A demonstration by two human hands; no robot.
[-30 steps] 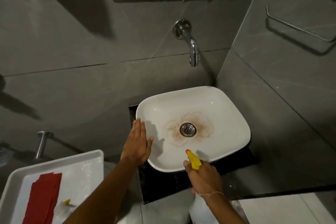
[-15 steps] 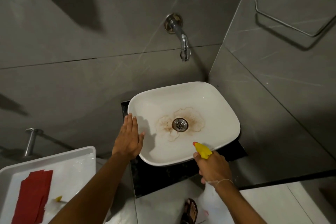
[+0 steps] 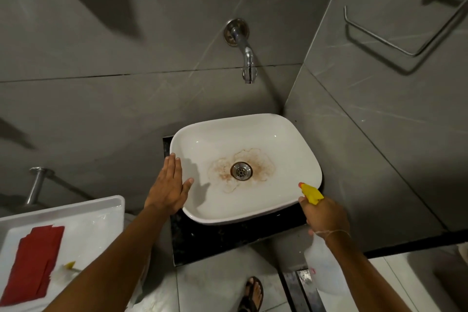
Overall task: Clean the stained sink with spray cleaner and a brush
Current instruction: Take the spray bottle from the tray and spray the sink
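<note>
**Two hands at a stained sink**

Two hands are working at the white sink (image 3: 286, 134), which is sitting on a dark desk (image 3: 215, 238) in the corner of a grey tiled room. The left hand (image 3: 169, 187) is lying open and flat on the sink's left rim, fingers together and pointing away from the person, thumb spread toward the bowl. The right hand (image 3: 325, 215) is gripping a spray bottle (image 3: 321, 266) by its neck, just off the sink's near right corner. Its yellow nozzle (image 3: 312, 192) is sticking out above the fingers and pointing toward the bowl; the pale bottle body is hanging below the wrist.

Between the two hands, in the bottom of the bowl, a brown stain (image 3: 222, 170) is spreading around the metal drain (image 3: 241, 171), reaching further toward the left hand than toward the right. A chrome tap (image 3: 245, 56) is jutting from the wall beyond the sink, well past both hands.

To the left of the left forearm a white tray (image 3: 106, 208) is holding a red cloth (image 3: 35, 261) and a small yellow-tipped thing (image 3: 69, 265) too blurred to tell. A sandalled foot (image 3: 253, 294) is showing on the floor between the forearms. A metal towel rail (image 3: 405, 35) is hanging on the wall far beyond the right hand.
</note>
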